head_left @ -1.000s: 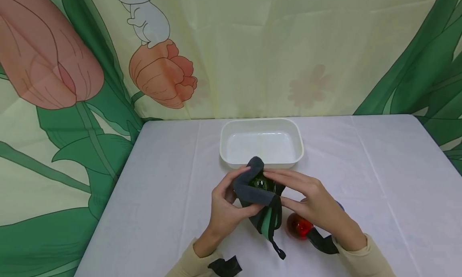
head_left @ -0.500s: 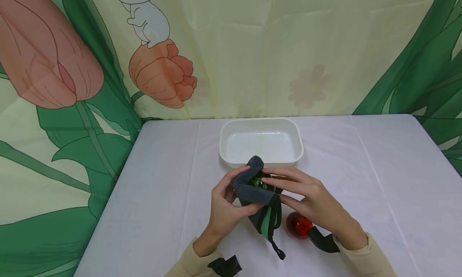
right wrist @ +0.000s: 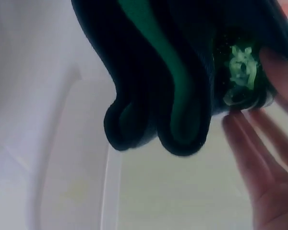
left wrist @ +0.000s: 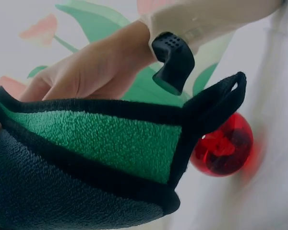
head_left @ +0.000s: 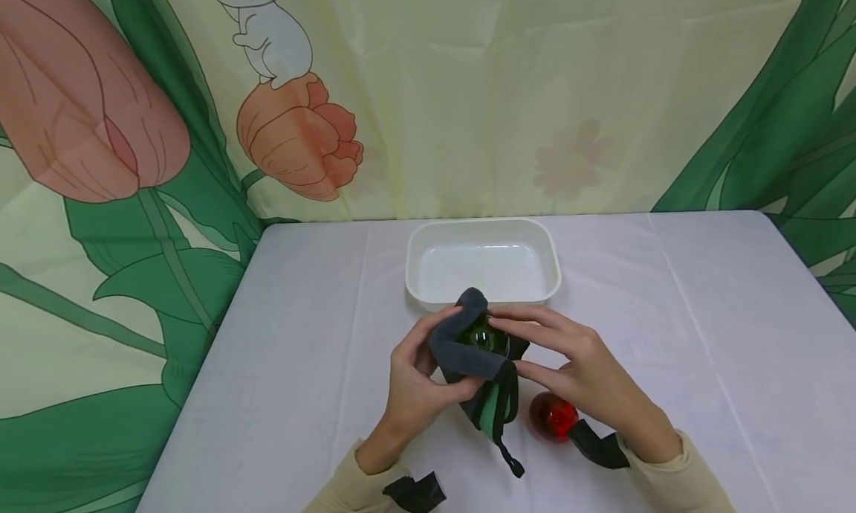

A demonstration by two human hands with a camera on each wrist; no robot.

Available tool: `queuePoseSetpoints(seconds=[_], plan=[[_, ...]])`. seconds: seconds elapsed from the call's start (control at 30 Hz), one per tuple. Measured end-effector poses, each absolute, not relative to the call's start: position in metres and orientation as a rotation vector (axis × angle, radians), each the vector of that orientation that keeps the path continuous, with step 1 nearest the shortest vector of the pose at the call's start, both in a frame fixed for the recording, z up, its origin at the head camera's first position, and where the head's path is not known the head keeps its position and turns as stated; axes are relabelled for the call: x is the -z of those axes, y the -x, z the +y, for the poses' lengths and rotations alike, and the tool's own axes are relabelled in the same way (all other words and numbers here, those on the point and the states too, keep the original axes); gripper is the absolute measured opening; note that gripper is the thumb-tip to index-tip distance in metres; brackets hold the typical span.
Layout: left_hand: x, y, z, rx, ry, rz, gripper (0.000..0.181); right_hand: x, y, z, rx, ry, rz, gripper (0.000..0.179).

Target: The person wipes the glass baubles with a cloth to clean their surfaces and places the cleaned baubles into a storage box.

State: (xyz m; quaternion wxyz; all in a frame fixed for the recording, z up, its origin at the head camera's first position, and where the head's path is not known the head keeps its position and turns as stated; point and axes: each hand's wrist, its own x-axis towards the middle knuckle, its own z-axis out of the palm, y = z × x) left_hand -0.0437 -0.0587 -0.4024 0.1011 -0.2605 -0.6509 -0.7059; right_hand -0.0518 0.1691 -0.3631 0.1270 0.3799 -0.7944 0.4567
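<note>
Cloth of dark grey and green terry [head_left: 461, 362], edged in black, wraps partly round a shiny see-through green ball [head_left: 483, 337] above a white-covered table [head_left: 301, 349]. The left hand [head_left: 417, 383] grips the cloth; the right hand [head_left: 575, 353] holds the ball between fingers and thumb. A see-through red ball [head_left: 556, 418] sits nearby; beyond stands a white rectangular tray [head_left: 484, 264].

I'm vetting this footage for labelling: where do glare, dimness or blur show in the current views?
Head: mostly clear and even, with glints on the dark green, glassy ball and the glossy white rectangular tray. Left wrist: duller, with a soft red glow beside the translucent red ball. Right wrist: hazy, the folded grey and green fabric sinking nearly to black in places.
</note>
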Motion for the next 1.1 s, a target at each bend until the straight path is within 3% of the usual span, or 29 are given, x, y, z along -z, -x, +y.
queuePoseSetpoints(seconds=[0.23,0.5,0.9,1.1], plan=[[0.4016,0.0439,-0.0598,2.096,0.764,-1.902,0.070,0.3644,0.0582,0.1682,-1.264,-1.246,-2.129,0.037],[0.4016,0.0430,-0.0594,2.119,0.782,-1.918,0.068,0.3655,0.0575,0.1678,-1.261,-1.247,-2.136,0.038],[0.3992,0.0424,-0.0597,2.129,0.807,-1.905,0.072,0.3646,0.0501,0.1708,-1.451,-1.025,-2.365,0.055],[0.3987,0.0421,-0.0600,2.118,0.782,-1.885,0.072,0.3638,0.0541,0.1680,-1.299,-1.163,-2.232,0.044]])
